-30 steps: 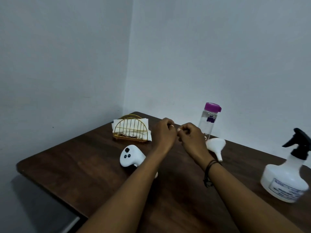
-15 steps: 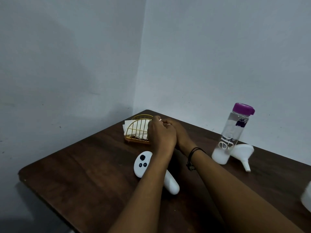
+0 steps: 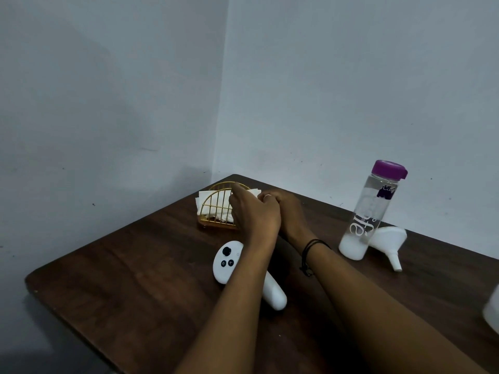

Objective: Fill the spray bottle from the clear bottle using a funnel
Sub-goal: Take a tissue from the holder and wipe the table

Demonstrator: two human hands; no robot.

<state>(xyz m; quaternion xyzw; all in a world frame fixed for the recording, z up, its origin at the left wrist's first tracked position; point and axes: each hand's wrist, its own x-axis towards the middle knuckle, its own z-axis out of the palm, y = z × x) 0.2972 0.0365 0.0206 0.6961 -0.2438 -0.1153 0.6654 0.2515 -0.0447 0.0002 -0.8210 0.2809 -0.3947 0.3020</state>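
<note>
Left hand point(image 3: 255, 214) and right hand point(image 3: 290, 211) touching above table point(image 3: 135, 265); fingers curled, holding nothing visible.

The clear bottle point(image 3: 370, 211) stood upright near the far right of the table, close to the wall. It was a tall, transparent cylinder with white lettering down its side, a small purple mark near the shoulder, a white base, and a purple cap closed on top. The funnel point(image 3: 388, 242), white plastic, lay on its side just behind and to the right of the bottle's base, its wide mouth toward the bottle and its narrow spout pointing forward and right. The spray bottle point(image 3: 492, 311) showed only as a white sliver at the right edge.
</note>
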